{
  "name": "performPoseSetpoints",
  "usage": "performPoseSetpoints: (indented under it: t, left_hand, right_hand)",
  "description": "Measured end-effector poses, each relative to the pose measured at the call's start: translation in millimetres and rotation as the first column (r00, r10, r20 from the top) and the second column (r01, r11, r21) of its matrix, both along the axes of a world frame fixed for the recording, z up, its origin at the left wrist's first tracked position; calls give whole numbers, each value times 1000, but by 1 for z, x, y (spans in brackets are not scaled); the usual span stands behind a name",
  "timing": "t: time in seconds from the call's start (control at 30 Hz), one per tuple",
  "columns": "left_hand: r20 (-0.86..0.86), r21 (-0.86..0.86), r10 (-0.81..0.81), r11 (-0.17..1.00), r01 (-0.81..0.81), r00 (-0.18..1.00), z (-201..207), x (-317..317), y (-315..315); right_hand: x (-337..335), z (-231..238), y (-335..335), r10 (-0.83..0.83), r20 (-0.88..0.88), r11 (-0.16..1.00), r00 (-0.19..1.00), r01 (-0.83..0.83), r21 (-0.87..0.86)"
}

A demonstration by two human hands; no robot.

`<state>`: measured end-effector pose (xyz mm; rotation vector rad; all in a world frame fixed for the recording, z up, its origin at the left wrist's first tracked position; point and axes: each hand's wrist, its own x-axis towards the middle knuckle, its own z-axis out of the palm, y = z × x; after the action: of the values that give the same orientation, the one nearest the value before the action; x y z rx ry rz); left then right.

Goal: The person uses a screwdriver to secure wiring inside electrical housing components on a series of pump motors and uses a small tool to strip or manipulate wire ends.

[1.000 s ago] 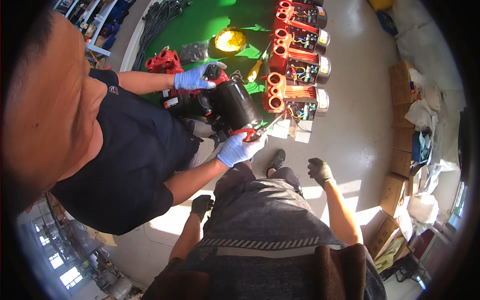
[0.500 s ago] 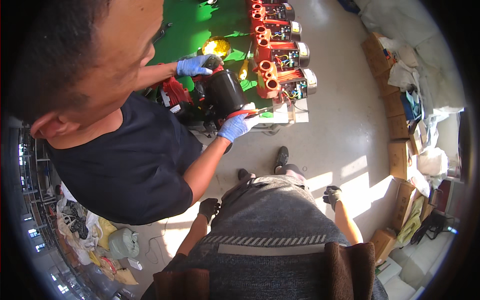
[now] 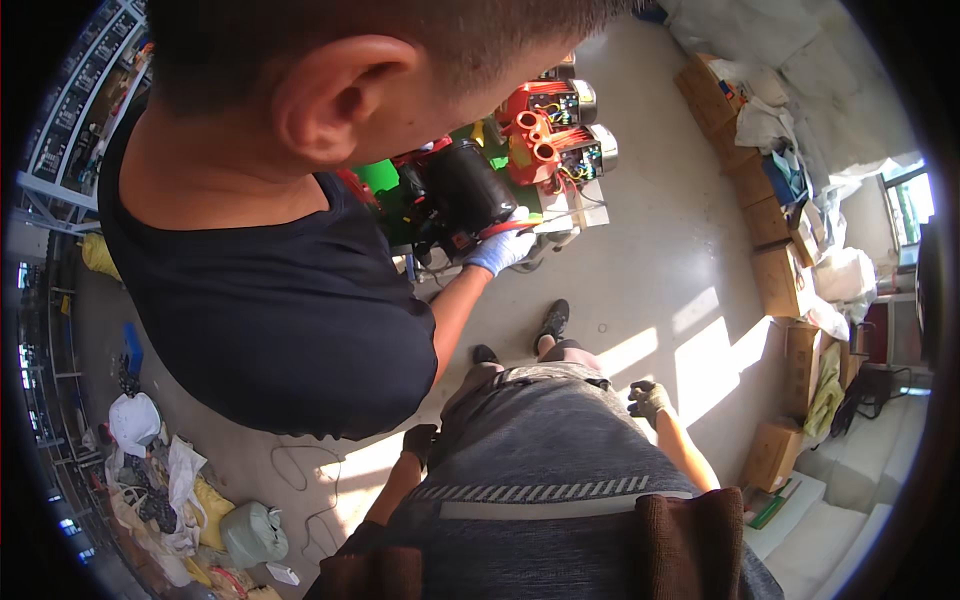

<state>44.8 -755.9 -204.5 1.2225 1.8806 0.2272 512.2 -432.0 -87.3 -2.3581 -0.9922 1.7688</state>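
My left hand [image 3: 420,440], in a dark glove, hangs beside my left hip; its fingers are mostly in shadow. On the other side my right hand [image 3: 650,400], in a grey-green glove, hangs clear of my body, fingers loosely curled and apart with nothing in them. A co-worker in a black shirt [image 3: 270,310] leans in ahead on the left. That person's blue-gloved hand [image 3: 500,248] holds a red-handled tool [image 3: 510,227] against a black cylindrical housing [image 3: 468,188] on the bench. The other hand is hidden behind the head.
Red machine units [image 3: 530,145] with exposed wiring line the bench's right side. Cardboard boxes [image 3: 780,280] and plastic bags stand along the right wall. At lower left lie sacks, a grey-green bundle [image 3: 253,533] and a cable [image 3: 300,470] on the floor.
The view has shifted, and the co-worker's head now covers more of the bench, hiding the yellow bowl and one blue-gloved hand. Both my hands stay hanging at my sides.
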Motion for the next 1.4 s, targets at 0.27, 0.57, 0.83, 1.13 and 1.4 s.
performPoseSetpoints:
  t: [0.27, 0.57, 0.83, 1.13, 1.4]
  left_hand:
    - [-21, 66, -10, 998, 12, 1000, -5, 1, -11]
    - [-39, 152, -76, 985, 81, 996, -109, -28, -60]
    - [96, -170, 169, 974, -152, 981, 43, -11, 7]
    - [-938, -169, 126, 650, 741, -324, 263, 14, 461]
    - [-922, -342, -18, 503, 794, -386, 176, 38, 502]
  right_hand:
    - [-11, -3, -9, 25, -35, 999, 999, -23, 41]
    - [-5, -30, -5, 109, -8, 994, 994, -109, 15]
    - [-83, 28, 104, 93, -265, 972, 960, -30, 233]
    - [-257, 33, 244, -170, -743, 933, 647, 349, 90]
    - [-272, 1, 263, -323, -890, 890, 321, 423, -170]
